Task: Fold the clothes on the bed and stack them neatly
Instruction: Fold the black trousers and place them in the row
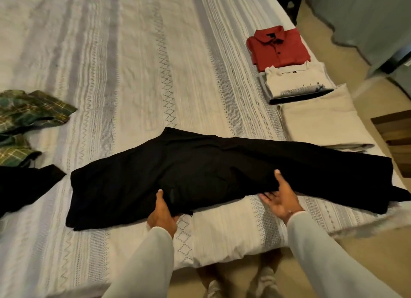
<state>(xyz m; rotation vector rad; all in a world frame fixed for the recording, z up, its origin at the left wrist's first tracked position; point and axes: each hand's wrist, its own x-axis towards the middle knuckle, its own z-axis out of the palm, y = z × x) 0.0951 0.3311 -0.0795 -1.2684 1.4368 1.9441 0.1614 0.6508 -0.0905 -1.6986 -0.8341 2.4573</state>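
Note:
A pair of black trousers [200, 168] lies lengthwise across the near part of the bed, legs laid one over the other and reaching right. My left hand [161, 215] grips the near edge of the black trousers, thumb on top. My right hand [280, 194] holds the near edge further right, thumb over the cloth and fingers slipped under it, palm up. At the right side of the bed lie a folded red polo shirt [278, 47], a folded white T-shirt [295, 82] and a folded beige garment [318, 122].
A crumpled green plaid shirt [24, 120] and another black garment [24, 186] lie at the left. The bed has a striped white and grey cover [124, 75]. Its near edge is just before my feet. A wooden piece [398, 137] stands on the floor at the right.

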